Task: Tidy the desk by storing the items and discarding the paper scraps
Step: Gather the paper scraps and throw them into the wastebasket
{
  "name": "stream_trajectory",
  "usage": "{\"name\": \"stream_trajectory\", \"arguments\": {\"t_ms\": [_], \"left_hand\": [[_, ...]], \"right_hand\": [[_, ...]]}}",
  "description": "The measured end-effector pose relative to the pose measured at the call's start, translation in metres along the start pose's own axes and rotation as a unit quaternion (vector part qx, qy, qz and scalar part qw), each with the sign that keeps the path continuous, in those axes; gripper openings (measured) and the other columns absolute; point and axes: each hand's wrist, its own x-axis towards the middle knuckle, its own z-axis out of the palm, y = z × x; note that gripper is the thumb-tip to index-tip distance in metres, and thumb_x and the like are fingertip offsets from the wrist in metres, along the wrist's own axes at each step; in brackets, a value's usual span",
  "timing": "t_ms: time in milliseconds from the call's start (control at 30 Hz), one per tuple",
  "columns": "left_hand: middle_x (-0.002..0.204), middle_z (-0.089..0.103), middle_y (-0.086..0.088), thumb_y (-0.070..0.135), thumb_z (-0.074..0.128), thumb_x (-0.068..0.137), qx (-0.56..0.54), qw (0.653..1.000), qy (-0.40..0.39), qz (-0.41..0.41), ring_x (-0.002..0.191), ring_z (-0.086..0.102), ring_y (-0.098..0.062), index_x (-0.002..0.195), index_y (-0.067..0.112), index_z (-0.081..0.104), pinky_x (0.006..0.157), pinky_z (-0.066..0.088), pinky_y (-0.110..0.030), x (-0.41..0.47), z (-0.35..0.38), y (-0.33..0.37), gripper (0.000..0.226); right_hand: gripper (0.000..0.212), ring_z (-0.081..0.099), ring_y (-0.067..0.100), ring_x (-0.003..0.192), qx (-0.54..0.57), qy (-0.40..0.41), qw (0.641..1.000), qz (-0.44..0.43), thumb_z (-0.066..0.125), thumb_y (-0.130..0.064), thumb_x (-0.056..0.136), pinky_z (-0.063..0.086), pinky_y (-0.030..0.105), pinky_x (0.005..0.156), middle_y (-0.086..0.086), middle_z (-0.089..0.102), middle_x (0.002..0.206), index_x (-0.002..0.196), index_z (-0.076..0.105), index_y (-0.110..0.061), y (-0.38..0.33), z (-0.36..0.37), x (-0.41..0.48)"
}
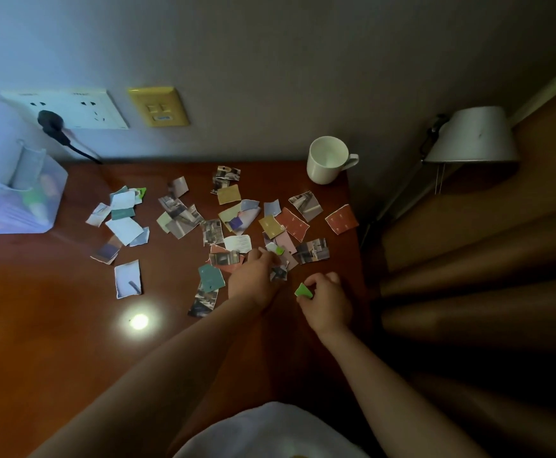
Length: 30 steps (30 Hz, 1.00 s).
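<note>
Several torn paper scraps (pixel 184 216) lie scattered over the dark wooden desk (pixel 55 325). My right hand (pixel 326 304) pinches a small green scrap (pixel 303 290) near the desk's right edge. My left hand (pixel 257 276) reaches over the pile, its fingertips on a white and green scrap (pixel 276 248); whether it grips that scrap is unclear. A red scrap (pixel 341 219) lies far right. A white scrap (pixel 128 278) sits apart at the left.
A white mug (pixel 328 160) stands at the back right corner. A clear plastic box (pixel 15 196) with items stands at the far left. Wall sockets (pixel 71 109) with a black plug are behind. A lamp (pixel 473 135) stands off the desk's right side. A bright light reflection (pixel 139 321) shows on the desk.
</note>
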Motion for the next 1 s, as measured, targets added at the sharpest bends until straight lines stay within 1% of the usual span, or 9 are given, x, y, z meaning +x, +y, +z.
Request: {"name": "stream_trajectory", "arguments": {"t_ms": [233, 333, 500, 633, 700, 800, 867, 933, 1000], "left_hand": [[0.12, 0.053, 0.0, 0.038, 0.065, 0.086, -0.002, 0.999, 0.037, 0.013, 0.104, 0.055, -0.021, 0.107, 0.026, 0.053, 0.073, 0.052, -0.033, 0.002, 0.006, -0.001, 0.027], [0.111, 0.06, 0.0, 0.035, 0.063, 0.088, -0.033, 0.999, 0.028, 0.007, 0.099, 0.058, -0.02, 0.102, 0.025, 0.052, 0.077, 0.051, -0.035, -0.001, 0.007, -0.004, 0.02], [0.111, 0.061, 0.003, 0.021, 0.05, 0.097, -0.258, 0.965, 0.017, -0.039, 0.099, 0.057, -0.015, 0.109, 0.022, 0.054, 0.077, 0.05, -0.03, -0.005, 0.0, -0.007, 0.012], [0.109, 0.059, -0.012, 0.01, 0.039, 0.101, -0.505, 0.847, -0.019, -0.164, 0.085, 0.058, -0.017, 0.106, 0.01, 0.055, 0.059, 0.051, -0.023, 0.0, -0.015, 0.0, 0.017], [0.099, 0.058, -0.014, 0.013, 0.033, 0.102, -0.552, 0.809, -0.045, -0.198, 0.08, 0.056, -0.018, 0.099, 0.008, 0.056, 0.057, 0.049, -0.024, 0.004, -0.023, 0.003, 0.023], [0.086, 0.051, -0.007, 0.023, 0.038, 0.099, -0.557, 0.807, -0.06, -0.189, 0.07, 0.047, -0.013, 0.09, 0.016, 0.054, 0.058, 0.04, -0.024, 0.008, -0.025, 0.002, 0.019], [0.101, 0.057, -0.005, 0.024, 0.049, 0.097, -0.475, 0.867, -0.049, -0.143, 0.085, 0.056, -0.014, 0.096, 0.019, 0.054, 0.068, 0.049, -0.027, 0.014, -0.022, 0.001, 0.008], [0.11, 0.059, -0.001, 0.02, 0.057, 0.092, -0.335, 0.937, -0.026, -0.092, 0.097, 0.059, -0.016, 0.098, 0.022, 0.055, 0.075, 0.052, -0.03, 0.019, -0.018, -0.001, 0.007], [0.111, 0.056, 0.003, 0.023, 0.057, 0.091, -0.186, 0.981, 0.0, -0.062, 0.098, 0.057, -0.017, 0.103, 0.025, 0.056, 0.074, 0.051, -0.031, 0.022, -0.018, -0.002, 0.013]], "right_hand": [[0.018, 0.06, 0.015, 0.091, -0.003, -0.029, 1.0, -0.008, 0.069, -0.016, 0.087, 0.047, 0.027, 0.065, -0.006, 0.057, 0.109, 0.096, 0.057, -0.027, -0.007, -0.004, 0.011], [0.02, 0.062, 0.017, 0.087, 0.127, -0.08, 0.989, 0.002, 0.066, -0.007, 0.086, 0.053, 0.03, 0.068, -0.006, 0.06, 0.091, 0.094, 0.058, -0.024, -0.005, -0.004, 0.017], [0.023, 0.059, 0.014, 0.075, 0.461, -0.111, 0.872, 0.123, 0.055, -0.004, 0.092, 0.047, 0.019, 0.049, 0.009, 0.063, 0.104, 0.111, 0.063, -0.015, -0.007, -0.02, 0.016], [0.016, 0.058, 0.018, 0.074, 0.598, -0.142, 0.761, 0.207, 0.042, -0.007, 0.096, 0.049, 0.028, 0.058, 0.011, 0.058, 0.092, 0.095, 0.058, -0.012, -0.012, -0.03, 0.02], [0.016, 0.054, 0.017, 0.068, 0.616, -0.152, 0.741, 0.219, 0.042, -0.018, 0.097, 0.045, 0.029, 0.057, 0.006, 0.055, 0.082, 0.087, 0.054, -0.013, -0.013, -0.035, 0.024], [0.016, 0.041, 0.009, 0.054, 0.542, -0.138, 0.808, 0.185, 0.057, -0.029, 0.093, 0.032, 0.02, 0.044, -0.003, 0.048, 0.07, 0.082, 0.054, -0.018, -0.019, -0.041, 0.034], [0.008, 0.046, 0.009, 0.059, 0.419, -0.094, 0.895, 0.124, 0.065, -0.02, 0.089, 0.032, 0.016, 0.045, -0.004, 0.052, 0.075, 0.091, 0.059, -0.016, -0.022, -0.041, 0.042], [0.019, 0.057, 0.013, 0.082, 0.249, -0.04, 0.967, 0.025, 0.068, -0.015, 0.088, 0.039, 0.018, 0.056, -0.002, 0.059, 0.096, 0.104, 0.058, -0.016, -0.023, -0.04, 0.051], [0.036, 0.06, 0.019, 0.101, 0.053, -0.006, 0.997, -0.058, 0.066, -0.02, 0.089, 0.044, 0.024, 0.064, 0.0, 0.056, 0.12, 0.123, 0.053, -0.025, -0.024, -0.041, 0.056]]}}
